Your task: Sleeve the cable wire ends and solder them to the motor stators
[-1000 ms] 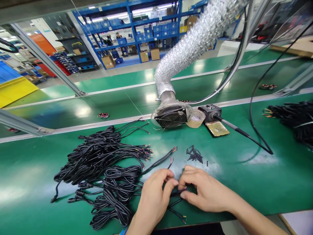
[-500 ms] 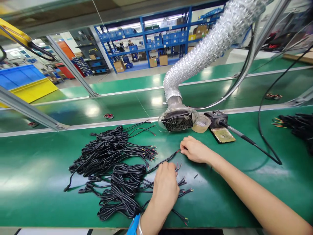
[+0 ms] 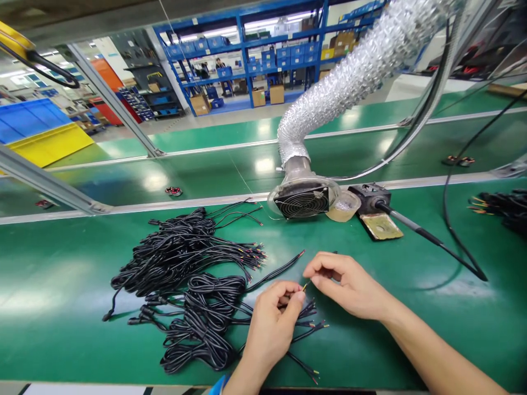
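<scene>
My left hand (image 3: 272, 321) pinches a black cable close to its stripped end, where a thin yellow wire (image 3: 304, 287) pokes out between thumb and forefinger. Thumb and fingertips of my right hand (image 3: 349, 282) close on the tip of that wire. Just behind both hands, another black cable (image 3: 280, 270) lies with its reddish end pointing right. Coiled cables (image 3: 214, 302) lie left of my left hand, and more wire ends (image 3: 315, 325) stick out beneath and beside it. A larger heap of black cables (image 3: 177, 252) sits farther back on the green bench.
A fume extractor (image 3: 304, 202) with a silver duct (image 3: 337, 93) stands at the back. To its right are a round tub (image 3: 342, 207), a soldering iron (image 3: 411, 226) in its stand and a yellowish sponge (image 3: 381, 226). More cables (image 3: 510, 214) lie far right.
My right hand has left the cable end at the back and come nearer, meeting my left fingertips. My left hand has turned, now showing a wire end between its fingers.
</scene>
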Demonstrator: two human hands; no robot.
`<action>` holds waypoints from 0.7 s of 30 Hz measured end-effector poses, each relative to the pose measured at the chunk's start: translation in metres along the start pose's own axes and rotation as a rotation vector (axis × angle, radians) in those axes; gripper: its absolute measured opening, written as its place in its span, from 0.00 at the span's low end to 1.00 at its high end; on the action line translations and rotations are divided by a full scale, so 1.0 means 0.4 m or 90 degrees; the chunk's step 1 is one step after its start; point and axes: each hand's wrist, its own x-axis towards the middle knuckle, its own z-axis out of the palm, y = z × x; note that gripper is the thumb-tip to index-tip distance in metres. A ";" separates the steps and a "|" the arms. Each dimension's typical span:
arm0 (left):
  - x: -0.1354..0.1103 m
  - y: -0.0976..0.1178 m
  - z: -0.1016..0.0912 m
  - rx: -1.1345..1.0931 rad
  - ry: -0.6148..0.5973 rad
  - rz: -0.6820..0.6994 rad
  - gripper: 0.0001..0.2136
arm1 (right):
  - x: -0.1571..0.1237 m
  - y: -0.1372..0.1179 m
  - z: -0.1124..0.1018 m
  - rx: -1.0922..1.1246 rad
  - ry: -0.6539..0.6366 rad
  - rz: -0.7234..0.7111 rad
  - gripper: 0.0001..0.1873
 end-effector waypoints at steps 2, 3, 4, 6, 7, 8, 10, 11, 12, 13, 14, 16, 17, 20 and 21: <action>0.001 0.000 -0.001 -0.007 0.002 -0.002 0.07 | 0.000 0.007 0.003 0.030 0.014 0.022 0.05; 0.001 0.000 -0.001 -0.011 0.002 -0.003 0.07 | -0.001 0.010 0.004 0.040 0.017 0.029 0.05; 0.002 0.000 -0.002 -0.014 0.003 -0.004 0.07 | -0.002 0.012 0.004 0.047 0.017 0.033 0.05; 0.003 -0.001 -0.003 -0.016 0.003 -0.004 0.07 | -0.003 0.013 0.005 0.050 0.011 0.036 0.05; 0.003 -0.001 -0.003 -0.015 0.004 -0.004 0.07 | -0.004 0.013 0.005 0.050 0.007 0.036 0.05; 0.002 -0.001 -0.003 -0.014 0.004 -0.004 0.07 | -0.004 0.012 0.005 0.049 0.003 0.036 0.05; 0.000 -0.001 -0.003 -0.013 0.004 -0.004 0.06 | -0.002 0.010 0.004 0.048 0.003 0.034 0.05; -0.001 -0.001 -0.003 -0.013 0.003 -0.004 0.06 | -0.002 0.009 0.004 0.047 0.004 0.034 0.05; -0.002 -0.001 -0.002 -0.012 0.003 -0.004 0.06 | -0.001 0.008 0.003 0.046 0.005 0.034 0.05; -0.002 0.000 -0.002 -0.012 0.003 -0.003 0.06 | 0.000 0.008 0.003 0.045 0.004 0.034 0.05; -0.003 0.000 -0.002 -0.011 0.004 -0.002 0.06 | 0.000 0.007 0.002 0.043 0.002 0.035 0.05; -0.003 0.001 -0.001 -0.008 0.009 0.002 0.06 | 0.000 0.005 0.001 0.043 -0.002 0.038 0.05; -0.002 0.002 -0.001 -0.005 0.012 0.003 0.06 | 0.000 0.004 0.001 0.046 -0.004 0.040 0.05; -0.002 0.005 -0.002 0.004 0.013 0.005 0.06 | -0.001 -0.001 0.000 0.060 -0.007 0.048 0.05; -0.002 0.007 -0.002 0.007 0.013 0.004 0.06 | 0.000 -0.002 0.000 0.063 -0.008 0.049 0.05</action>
